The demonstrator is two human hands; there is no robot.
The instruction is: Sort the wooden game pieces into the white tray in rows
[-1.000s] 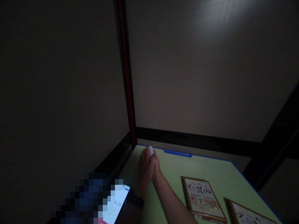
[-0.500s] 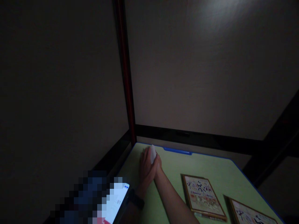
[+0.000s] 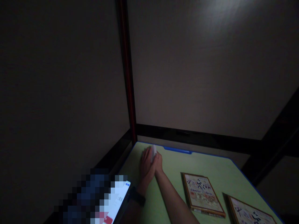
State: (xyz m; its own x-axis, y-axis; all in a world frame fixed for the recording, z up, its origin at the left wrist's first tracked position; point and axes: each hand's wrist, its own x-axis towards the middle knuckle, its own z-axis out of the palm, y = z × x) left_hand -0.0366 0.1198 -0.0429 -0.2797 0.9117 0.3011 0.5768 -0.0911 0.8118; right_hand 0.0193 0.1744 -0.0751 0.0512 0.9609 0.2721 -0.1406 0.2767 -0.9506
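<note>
The room is dim. My left hand, with a dark band on its wrist, and my right hand are pressed together near the far left corner of a green table. Between their fingers they hold a small white object that stands upright just above the tabletop. I cannot make out what the white object is.
Two framed boxes printed with red and black characters lie flat on the table, one mid-right and one at the bottom right. A lit phone screen sits at the lower left, beside a blurred patch. A dark red post and plain walls stand behind.
The white object has sunk a little lower between my hands than half a second ago. My hands stay at the same corner of the table.
</note>
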